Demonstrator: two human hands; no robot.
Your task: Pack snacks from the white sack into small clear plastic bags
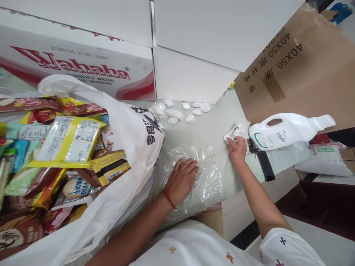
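My left hand [185, 176] lies flat on a clear plastic bag [209, 177] spread over the table's near edge, fingers stretched out. A red cord is around that wrist. At the right, the fingers of my right hand [237, 149] are closed on the near edge of a small clear packet [237, 131] with printed white pieces inside. Beyond the bag, several small white wrapped pieces [174, 113] lie loose near the boxes. A large white carrier bag [133, 136], full of wrapped snacks [69, 138], stands left of my left hand.
A white detergent bottle [288, 129] lies on its side at the right, near keys [252, 146] and a black phone-like object [265, 165]. A Wahaha water carton [83, 70] and white boxes [191, 72] border the back. A brown cardboard box [299, 74] stands behind the bottle.
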